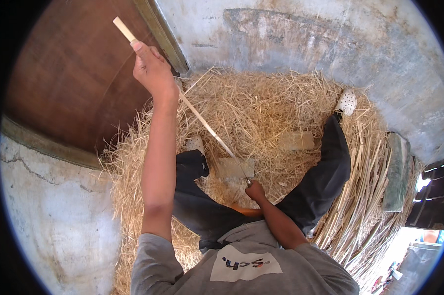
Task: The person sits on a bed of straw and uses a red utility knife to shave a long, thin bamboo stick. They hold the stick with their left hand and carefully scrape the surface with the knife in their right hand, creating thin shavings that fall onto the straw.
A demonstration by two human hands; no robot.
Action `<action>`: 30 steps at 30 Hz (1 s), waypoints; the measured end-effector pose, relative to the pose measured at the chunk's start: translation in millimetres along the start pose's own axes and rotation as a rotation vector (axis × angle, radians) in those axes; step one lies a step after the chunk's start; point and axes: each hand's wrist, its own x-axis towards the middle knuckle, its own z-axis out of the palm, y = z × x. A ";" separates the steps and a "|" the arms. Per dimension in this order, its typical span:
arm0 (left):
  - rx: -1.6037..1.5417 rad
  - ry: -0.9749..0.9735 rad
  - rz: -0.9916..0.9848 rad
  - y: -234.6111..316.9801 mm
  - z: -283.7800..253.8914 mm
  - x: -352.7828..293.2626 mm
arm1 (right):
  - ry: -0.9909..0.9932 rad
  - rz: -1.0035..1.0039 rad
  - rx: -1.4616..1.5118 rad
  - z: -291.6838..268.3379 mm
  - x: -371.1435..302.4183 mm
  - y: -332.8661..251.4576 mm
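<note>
My left hand point(153, 69), raised at the upper left on a stretched arm, is closed around a pale bamboo strip point(207, 127). A short end of the strip sticks out beyond my thumb. The rest slants down behind my wrist toward my lap. Low between my knees, my right hand point(255, 190) is wrapped round the handle of a knife point(249, 183). Its thin blade meets the strip's lower end; how they touch is too small to tell. Loose straw-like shavings point(261, 103) lie thick around my legs.
Two flat blocks point(298, 141) lie in the shavings between my feet. A bundle of long split strips point(359, 191) lies on the right, beside a green-grey cylindrical object point(398, 172). A brown door panel point(79, 83) stands at the left, and a stained wall point(300, 39) rises ahead.
</note>
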 end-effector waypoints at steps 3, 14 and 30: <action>0.044 0.040 0.016 -2.3 -5.7 0.2 | 0.068 -0.121 0.025 7.3 -0.5 -4.6; 0.088 0.152 -0.025 -5.8 -15.1 17.1 | 0.036 -0.266 -0.081 20.1 24.0 34.2; -0.152 0.086 -0.178 19.6 -37.4 3.0 | -0.149 -0.522 0.386 -74.1 -109.4 -186.7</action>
